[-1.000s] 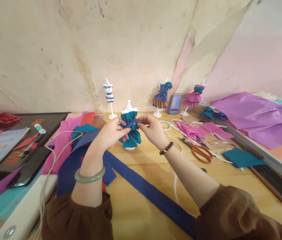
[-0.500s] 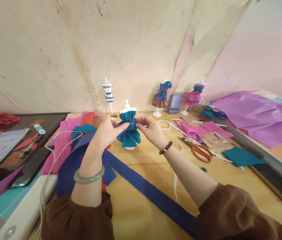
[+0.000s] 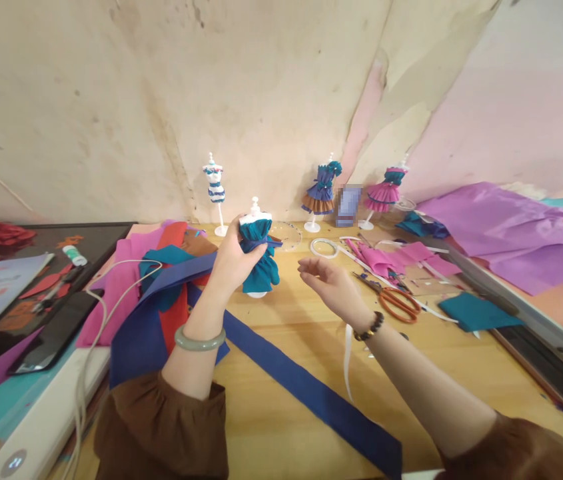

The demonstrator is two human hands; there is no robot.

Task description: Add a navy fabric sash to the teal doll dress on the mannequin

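Observation:
A miniature dress form [image 3: 255, 217] stands upright on the table, dressed in gathered teal crepe paper [image 3: 260, 275] with a blue band [image 3: 256, 243] at the waist. Wrapped round its left side is my left hand [image 3: 237, 259], the thumb pressing on the band at the front. Part of the band's end sticks out to the right of the waist. To the right of the form, apart from it, my right hand [image 3: 328, 283] hovers with fingers bent and loosely together; I cannot make out anything in them. A long blue paper strip [image 3: 306, 393] lies in front.
Three other small dress forms stand along the wall: a striped one [image 3: 215, 193], a blue-and-brown one [image 3: 320, 193] and a pink-and-teal one [image 3: 386, 190]. Orange-handled scissors [image 3: 398, 305], a white tape roll [image 3: 324, 249] and pink scraps lie right; coloured paper [image 3: 131, 280] and a phone [image 3: 56, 333] left.
My right hand has let go of the blue band and drawn back to the right, toward me. My left hand has shifted from pinching the band to gripping round the dress form.

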